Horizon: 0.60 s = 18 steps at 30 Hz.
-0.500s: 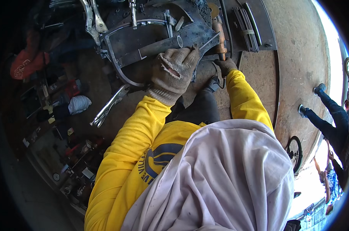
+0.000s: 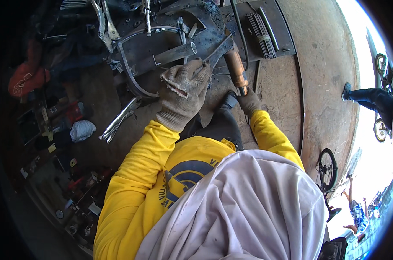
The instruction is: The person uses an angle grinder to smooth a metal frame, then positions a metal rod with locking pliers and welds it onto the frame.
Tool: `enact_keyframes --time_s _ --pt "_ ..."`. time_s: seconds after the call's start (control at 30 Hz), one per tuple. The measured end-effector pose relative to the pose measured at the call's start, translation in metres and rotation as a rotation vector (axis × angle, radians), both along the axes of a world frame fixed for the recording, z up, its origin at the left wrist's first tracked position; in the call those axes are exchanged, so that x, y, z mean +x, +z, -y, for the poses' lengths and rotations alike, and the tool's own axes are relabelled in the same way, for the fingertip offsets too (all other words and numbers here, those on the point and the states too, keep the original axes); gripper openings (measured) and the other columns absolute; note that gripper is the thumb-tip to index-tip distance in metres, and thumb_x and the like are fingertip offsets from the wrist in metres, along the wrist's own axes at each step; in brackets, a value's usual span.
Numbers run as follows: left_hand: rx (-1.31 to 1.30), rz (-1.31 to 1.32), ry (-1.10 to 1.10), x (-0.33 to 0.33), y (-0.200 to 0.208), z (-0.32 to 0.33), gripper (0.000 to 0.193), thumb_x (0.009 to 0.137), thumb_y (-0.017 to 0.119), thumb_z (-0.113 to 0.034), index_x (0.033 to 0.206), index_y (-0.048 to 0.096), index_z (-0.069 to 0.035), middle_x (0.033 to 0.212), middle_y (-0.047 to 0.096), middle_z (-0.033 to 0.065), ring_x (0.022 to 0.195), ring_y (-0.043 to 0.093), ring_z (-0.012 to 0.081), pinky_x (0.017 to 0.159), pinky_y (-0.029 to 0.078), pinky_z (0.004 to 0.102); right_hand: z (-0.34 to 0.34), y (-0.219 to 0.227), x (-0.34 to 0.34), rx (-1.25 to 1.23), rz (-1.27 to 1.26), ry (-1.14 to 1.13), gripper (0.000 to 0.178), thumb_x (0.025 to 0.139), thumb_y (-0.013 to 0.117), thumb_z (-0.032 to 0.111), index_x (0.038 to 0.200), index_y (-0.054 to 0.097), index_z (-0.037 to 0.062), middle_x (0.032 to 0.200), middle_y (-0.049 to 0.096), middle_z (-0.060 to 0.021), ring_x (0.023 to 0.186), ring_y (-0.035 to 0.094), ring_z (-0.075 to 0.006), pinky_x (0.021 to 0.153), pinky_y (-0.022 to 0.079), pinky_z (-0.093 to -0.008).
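My left hand (image 2: pixel 182 93), in a torn grey-brown knit glove, is closed with its fingers around a thin pale metal rod (image 2: pixel 219 47) that slants up to the right. Close beyond it lie a short pipe (image 2: pixel 175 54) and a curved metal frame (image 2: pixel 128 67). My right hand (image 2: pixel 249 102), gloved too, grips the dark rear end of an orange-bodied tool (image 2: pixel 236 68) that looks like an angle grinder. The tool points away from me, its head near the rod's far tip. Whether the two touch, I cannot tell.
Locking pliers (image 2: pixel 119 120) hang from the frame's near corner; more locking pliers (image 2: pixel 104 27) sit farther left. A tied bundle of rods (image 2: pixel 260 35) lies on the dark metal table (image 2: pixel 287 45). A black cable (image 2: pixel 239 26) crosses there. A bicycle wheel (image 2: pixel 327 170) and people are off right.
The orange tool has come nearer to me and tilted, its head swinging left. My left hand has drawn back slightly with the rod. The whole view has shifted a little.
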<state>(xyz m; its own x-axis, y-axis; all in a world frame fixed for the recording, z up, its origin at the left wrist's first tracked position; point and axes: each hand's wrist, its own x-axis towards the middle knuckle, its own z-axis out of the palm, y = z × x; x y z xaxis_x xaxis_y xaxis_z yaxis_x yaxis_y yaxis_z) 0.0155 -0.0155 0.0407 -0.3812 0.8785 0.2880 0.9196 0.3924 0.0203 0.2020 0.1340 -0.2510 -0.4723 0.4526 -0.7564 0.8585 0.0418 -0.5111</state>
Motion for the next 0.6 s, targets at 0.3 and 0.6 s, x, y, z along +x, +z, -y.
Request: enact_keyframes --time_s 0.3,0.6 --pt "-0.166 0.812 -0.293 0.041 0.018 0.029 0.027 0.092 0.07 -0.021 0.117 0.07 -0.011 0.105 0.071 0.0099 0.098 0.069 0.0312 0.088 0.055 0.0423 0.072 0.093 0.119 0.154 0.012 -0.157 0.044 0.083 0.077 0.023 0.12 0.063 0.004 0.089 0.073 -0.0169 0.077 0.073 -0.0277 0.071 0.056 -0.0408" --pt "0.231 1.363 0.032 0.124 -0.057 -0.092 0.075 0.078 0.091 -0.028 0.138 0.05 -0.009 0.114 0.069 0.0113 0.104 0.068 0.0227 0.093 0.057 0.0373 0.064 0.187 0.082 0.449 -0.457 -0.571 0.045 0.084 0.079 0.027 0.12 0.061 0.005 0.107 0.071 -0.0227 0.1 0.071 -0.0401 0.085 0.056 -0.0459"
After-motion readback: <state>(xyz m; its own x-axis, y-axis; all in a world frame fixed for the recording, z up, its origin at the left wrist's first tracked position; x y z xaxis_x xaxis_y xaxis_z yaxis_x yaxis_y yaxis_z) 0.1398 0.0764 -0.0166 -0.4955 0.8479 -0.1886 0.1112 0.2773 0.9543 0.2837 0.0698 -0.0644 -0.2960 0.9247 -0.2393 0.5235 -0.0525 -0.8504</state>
